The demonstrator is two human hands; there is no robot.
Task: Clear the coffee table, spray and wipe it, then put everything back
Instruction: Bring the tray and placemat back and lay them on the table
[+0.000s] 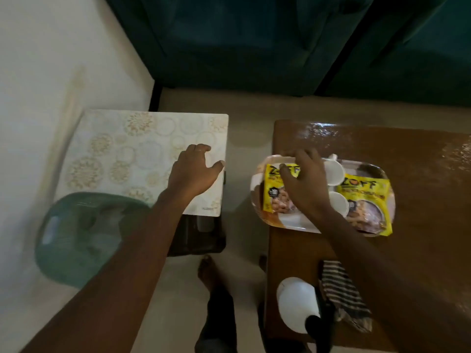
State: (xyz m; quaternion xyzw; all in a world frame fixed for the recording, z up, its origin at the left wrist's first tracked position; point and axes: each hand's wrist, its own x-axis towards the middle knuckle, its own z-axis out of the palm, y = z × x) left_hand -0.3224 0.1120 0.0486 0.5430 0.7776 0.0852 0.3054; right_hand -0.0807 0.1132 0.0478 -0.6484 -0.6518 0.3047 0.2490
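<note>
Head view:
- left grip (196,171): fingers loosely curled and spread, holding nothing, over the near-right corner of a patterned mat (132,154). Can't tell if the fingertips touch it.
- mat lies on a dark stool (201,235), which shows below the left grip's wrist. Green jug (84,233) sits left of that forearm, blurred.
- right grip (303,179): on the tray (293,224), fingers curled at its far rim, thumb on the left packet (275,194). Can't tell whether it clamps the rim, the packet or neither.
- tray sits on the brown desk (420,263), at the desk's left edge, under the right grip.
- right packet (367,200) is on the tray, right of the right grip; two white cups (334,171) lie between the packets, just beside the hand.
- desk surface looks wet and glossy beyond the right grip.
- spray bottle (295,304) and striped cloth (341,294) are on the desk's near end, well behind the right grip, beside that forearm.
- foot (207,271) on the floor between both arms. Teal sofa (254,42) beyond both grips.
</note>
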